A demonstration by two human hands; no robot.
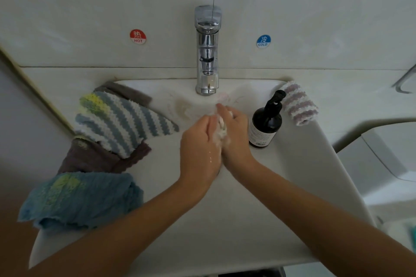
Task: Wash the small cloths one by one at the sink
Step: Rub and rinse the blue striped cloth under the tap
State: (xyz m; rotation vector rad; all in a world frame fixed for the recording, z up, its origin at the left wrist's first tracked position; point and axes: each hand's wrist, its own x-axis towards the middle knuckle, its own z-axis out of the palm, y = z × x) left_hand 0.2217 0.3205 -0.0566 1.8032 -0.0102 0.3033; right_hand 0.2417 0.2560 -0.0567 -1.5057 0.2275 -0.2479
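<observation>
Fingers of left hand [199,141] and right hand [235,132] pressed together around small white soapy cloth [221,129], over sink [225,220] basin, below chrome faucet [207,51]. Dark pump bottle [266,122] just right of hands. Blue-striped cloth [121,119], brown cloth [99,159], blue cloth [83,200] piled on left rim. Pink-striped cloth [299,103] on right rim.

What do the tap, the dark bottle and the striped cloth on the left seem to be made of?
Tap: polished, probably chromed metal; mirror-like reflections.
Dark bottle: glossy dark glass or plastic, unclear which; it carries a pale label.
Striped cloth: soft, fluffy fabric; ribbed, fuzzy stripes.
</observation>
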